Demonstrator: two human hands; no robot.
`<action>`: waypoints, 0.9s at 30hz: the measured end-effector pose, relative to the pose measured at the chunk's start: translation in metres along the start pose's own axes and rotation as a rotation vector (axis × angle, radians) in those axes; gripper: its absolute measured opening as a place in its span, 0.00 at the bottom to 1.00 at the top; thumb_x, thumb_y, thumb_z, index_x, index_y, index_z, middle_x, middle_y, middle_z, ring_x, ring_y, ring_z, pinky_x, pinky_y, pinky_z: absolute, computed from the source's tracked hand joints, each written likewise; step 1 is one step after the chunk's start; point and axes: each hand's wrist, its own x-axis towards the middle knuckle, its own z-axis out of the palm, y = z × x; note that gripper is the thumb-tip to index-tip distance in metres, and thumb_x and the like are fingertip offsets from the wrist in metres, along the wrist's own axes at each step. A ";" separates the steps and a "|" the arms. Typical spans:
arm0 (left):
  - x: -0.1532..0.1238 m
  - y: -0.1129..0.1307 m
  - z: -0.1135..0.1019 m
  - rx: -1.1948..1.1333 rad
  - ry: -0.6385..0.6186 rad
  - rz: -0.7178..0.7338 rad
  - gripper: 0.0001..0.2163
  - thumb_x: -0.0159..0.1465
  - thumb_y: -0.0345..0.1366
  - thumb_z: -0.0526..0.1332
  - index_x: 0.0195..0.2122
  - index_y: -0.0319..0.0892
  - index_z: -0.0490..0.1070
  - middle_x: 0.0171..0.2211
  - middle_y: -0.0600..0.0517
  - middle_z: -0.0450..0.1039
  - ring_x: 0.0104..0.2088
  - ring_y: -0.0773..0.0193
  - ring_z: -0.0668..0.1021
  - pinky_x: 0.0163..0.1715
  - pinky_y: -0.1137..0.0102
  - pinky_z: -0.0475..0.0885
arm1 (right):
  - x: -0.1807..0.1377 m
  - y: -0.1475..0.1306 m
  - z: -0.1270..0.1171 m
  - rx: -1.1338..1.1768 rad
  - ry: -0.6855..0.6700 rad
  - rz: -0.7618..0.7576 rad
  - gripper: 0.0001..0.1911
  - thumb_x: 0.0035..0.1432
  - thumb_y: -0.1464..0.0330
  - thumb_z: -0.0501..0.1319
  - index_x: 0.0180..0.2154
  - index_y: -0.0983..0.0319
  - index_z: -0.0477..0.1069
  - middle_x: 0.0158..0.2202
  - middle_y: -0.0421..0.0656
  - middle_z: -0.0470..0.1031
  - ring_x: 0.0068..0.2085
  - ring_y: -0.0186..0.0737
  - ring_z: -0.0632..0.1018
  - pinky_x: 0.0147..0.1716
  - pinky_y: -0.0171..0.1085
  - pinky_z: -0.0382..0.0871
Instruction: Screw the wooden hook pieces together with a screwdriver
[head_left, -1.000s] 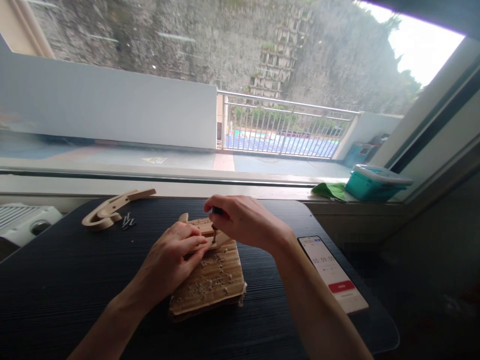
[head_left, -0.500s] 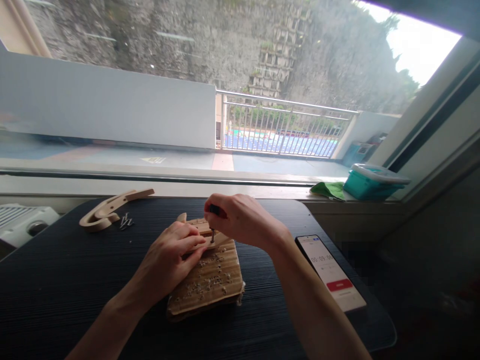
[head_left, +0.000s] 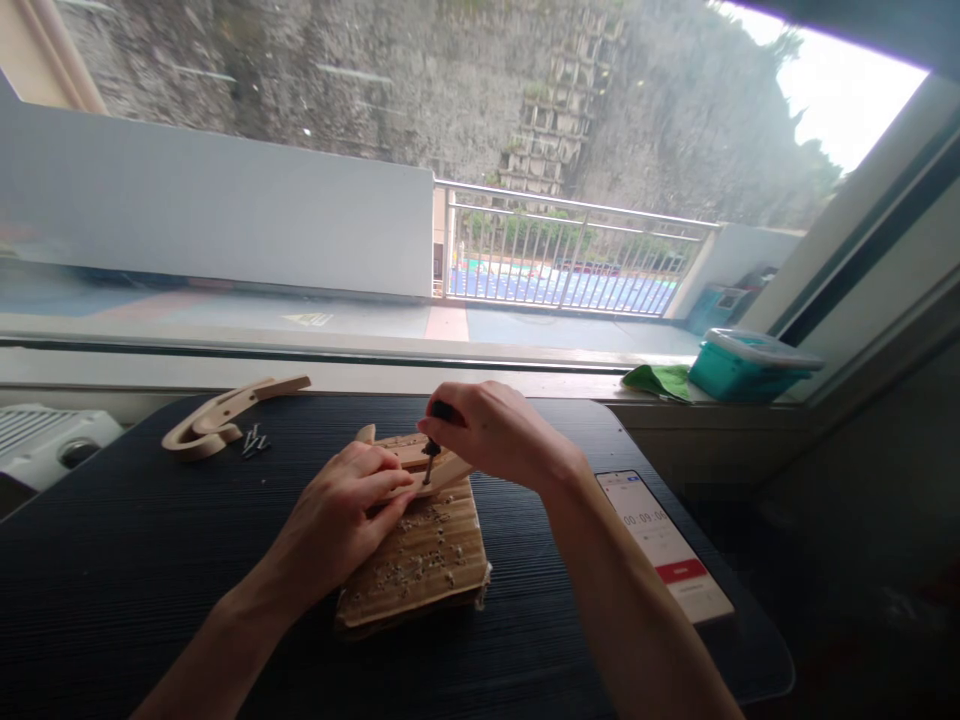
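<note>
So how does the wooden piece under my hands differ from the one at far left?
The near wooden piece lies on the cardboard, pinned by the left hand, the right hand holding a small tool on it; the far wooden piece lies straight on the table, untouched, beside loose screws. The near one is largely covered; the far one shows whole, hook-shaped. Both are pale wood.

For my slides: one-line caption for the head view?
Right hand presses a small tool into a wooden piece the left hand steadies on cardboard.
</note>
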 end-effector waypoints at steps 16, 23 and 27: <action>0.001 0.001 -0.001 -0.004 -0.011 -0.024 0.06 0.63 0.36 0.59 0.34 0.46 0.77 0.34 0.52 0.74 0.38 0.61 0.75 0.50 0.58 0.70 | -0.002 -0.006 0.000 0.080 -0.076 -0.095 0.12 0.60 0.67 0.53 0.41 0.61 0.73 0.30 0.41 0.74 0.27 0.31 0.66 0.28 0.33 0.53; 0.001 0.001 0.000 -0.009 0.003 0.001 0.06 0.62 0.35 0.59 0.34 0.45 0.77 0.34 0.52 0.74 0.38 0.61 0.74 0.54 0.55 0.67 | 0.001 0.006 0.001 0.068 -0.034 -0.037 0.12 0.61 0.62 0.55 0.37 0.63 0.72 0.29 0.42 0.74 0.28 0.32 0.67 0.27 0.33 0.52; 0.000 0.001 0.000 -0.010 -0.002 -0.011 0.06 0.63 0.35 0.59 0.35 0.45 0.77 0.34 0.51 0.74 0.39 0.61 0.74 0.51 0.58 0.69 | 0.000 0.002 0.000 0.040 -0.023 -0.016 0.12 0.60 0.60 0.57 0.35 0.62 0.72 0.25 0.39 0.71 0.26 0.30 0.64 0.26 0.33 0.51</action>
